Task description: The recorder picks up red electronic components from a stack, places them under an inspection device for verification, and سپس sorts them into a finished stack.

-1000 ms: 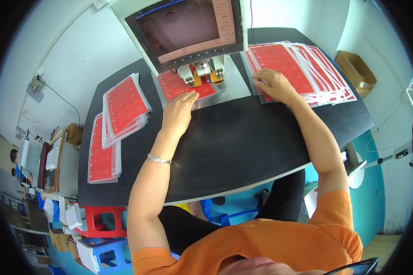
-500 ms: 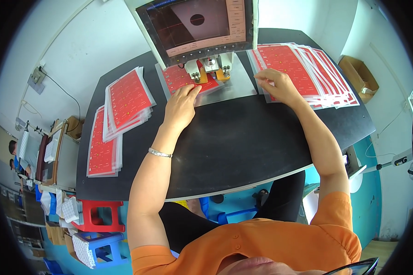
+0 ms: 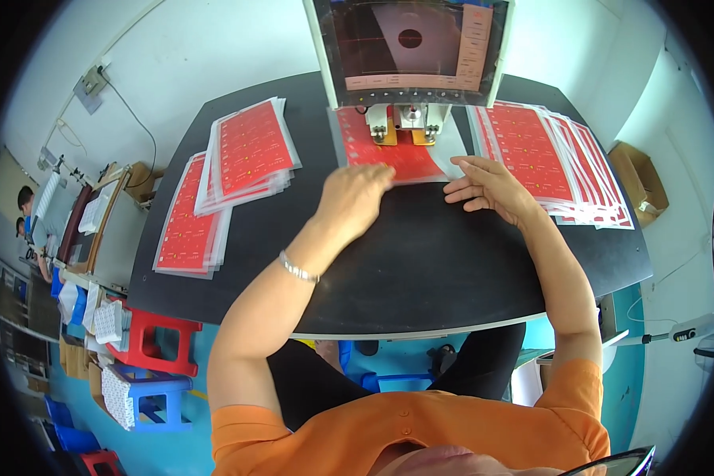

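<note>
Beneath the machine's pressing head lies a red printed sheet with a clear border, slightly blurred, covering most of a pale metal plate. My left hand is at the sheet's near left edge, fingers bent and pressed together on it; the thumb is hidden. Just right of the sheet's near corner hovers my right hand, its fingers apart and nothing in them. It is near the right-hand stack of red sheets, which is fanned out to the right.
A screen hangs above the pressing head. Two overlapping piles of red sheets lie on the black table at left. A cardboard box stands beyond the right edge. Red and blue stools are on the floor at left.
The red sheet has slid right and nearer, covering more of the metal plate. My left hand's fingers have bent in. My right hand has moved from the right stack toward the plate. The view has shifted.
</note>
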### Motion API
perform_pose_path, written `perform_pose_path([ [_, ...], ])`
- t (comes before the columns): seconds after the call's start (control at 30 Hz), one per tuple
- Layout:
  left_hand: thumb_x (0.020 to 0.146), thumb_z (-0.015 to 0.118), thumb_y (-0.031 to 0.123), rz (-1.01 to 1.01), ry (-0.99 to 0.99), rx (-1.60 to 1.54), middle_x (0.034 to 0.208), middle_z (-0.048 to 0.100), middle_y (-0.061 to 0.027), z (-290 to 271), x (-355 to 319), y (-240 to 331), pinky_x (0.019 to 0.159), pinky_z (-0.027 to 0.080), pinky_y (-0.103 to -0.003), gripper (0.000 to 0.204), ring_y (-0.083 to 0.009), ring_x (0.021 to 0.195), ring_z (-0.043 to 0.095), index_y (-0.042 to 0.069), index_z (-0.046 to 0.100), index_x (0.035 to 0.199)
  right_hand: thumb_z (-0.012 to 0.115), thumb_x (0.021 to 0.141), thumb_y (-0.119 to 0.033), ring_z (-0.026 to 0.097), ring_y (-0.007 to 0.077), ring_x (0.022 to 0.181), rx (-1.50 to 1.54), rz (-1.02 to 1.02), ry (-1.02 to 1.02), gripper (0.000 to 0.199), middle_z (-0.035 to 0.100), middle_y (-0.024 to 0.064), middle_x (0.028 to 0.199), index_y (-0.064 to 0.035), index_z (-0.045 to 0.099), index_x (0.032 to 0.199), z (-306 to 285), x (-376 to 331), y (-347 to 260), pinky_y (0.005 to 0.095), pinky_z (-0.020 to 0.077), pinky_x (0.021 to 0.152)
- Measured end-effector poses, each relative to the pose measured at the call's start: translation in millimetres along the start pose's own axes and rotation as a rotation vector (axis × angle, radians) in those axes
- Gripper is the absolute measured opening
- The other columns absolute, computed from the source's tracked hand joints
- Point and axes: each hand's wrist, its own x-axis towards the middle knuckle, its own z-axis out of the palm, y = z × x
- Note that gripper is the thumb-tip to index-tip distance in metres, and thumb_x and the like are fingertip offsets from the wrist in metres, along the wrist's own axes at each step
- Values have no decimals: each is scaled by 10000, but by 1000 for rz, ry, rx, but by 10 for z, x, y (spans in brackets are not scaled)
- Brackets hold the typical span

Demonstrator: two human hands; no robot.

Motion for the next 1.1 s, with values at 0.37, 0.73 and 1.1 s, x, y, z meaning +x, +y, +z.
perform_pose_path([
  [0.37,890,693,304,106,-99,-62,1268,636,-143,-500,72,95,956,467,-464,495,-332,1099,623,34,586,1291,732,843,-175,676,193,835,-622,-311,426,337,705,126,891,-18,723,1141,-494,252,278,328,540,758],
  [0.73,931,635,294,-592,-276,318,1417,524,-200,-544,-315,-1129,1084,421,-455,530,-362,1317,494,64,519,1394,709,884,-136,600,104,707,-625,-279,378,321,657,64,862,-38,705,1189,-423,289,254,267,493,596],
  [1.1,923,611,300,-477,-124,543,1067,691,-207,-432,-340,-1088,826,575,-448,436,-372,973,695,44,601,1276,671,932,-152,544,86,573,-477,-182,222,364,552,10,749,2,632,1260,-377,14,39,252,436,498],
])
